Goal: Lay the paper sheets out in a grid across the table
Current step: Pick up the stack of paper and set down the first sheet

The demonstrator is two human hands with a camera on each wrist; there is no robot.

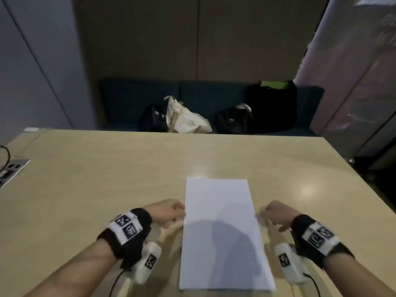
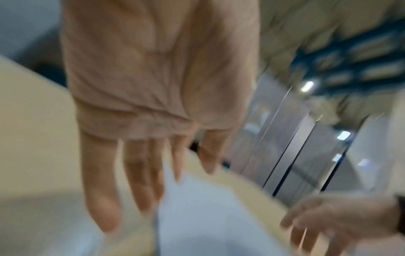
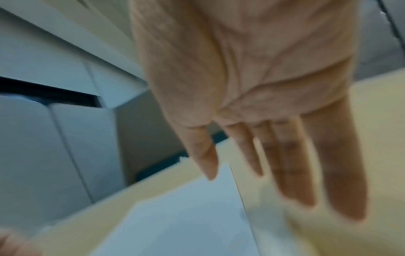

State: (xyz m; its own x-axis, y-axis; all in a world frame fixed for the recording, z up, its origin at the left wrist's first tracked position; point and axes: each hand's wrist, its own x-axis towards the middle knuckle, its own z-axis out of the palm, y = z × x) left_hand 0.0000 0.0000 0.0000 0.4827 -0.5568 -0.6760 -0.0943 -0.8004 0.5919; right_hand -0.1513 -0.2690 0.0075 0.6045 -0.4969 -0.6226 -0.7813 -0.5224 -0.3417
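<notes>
Left hand (image 1: 166, 213) just beside the left edge of the paper sheets (image 1: 220, 232), fingers straight, gripping nothing; contact with the edge unclear through blur. Sheets sit as one white stack, near-centre of the table (image 1: 107, 179). Right hand (image 1: 276, 215) just off the right edge, fingers extended, empty. Judgement: no sheet laid out yet; whole grid remains.

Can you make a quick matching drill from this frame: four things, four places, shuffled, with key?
Things:
1. paper stack
2. left hand
3. right hand
4. cream bag

Places:
A. at the stack's right edge
B. on the bench beyond the table
C. at the stack's left edge
D. on the table in front of the person

Pairs: 1-D, 2-C, 3-A, 4-B
</notes>
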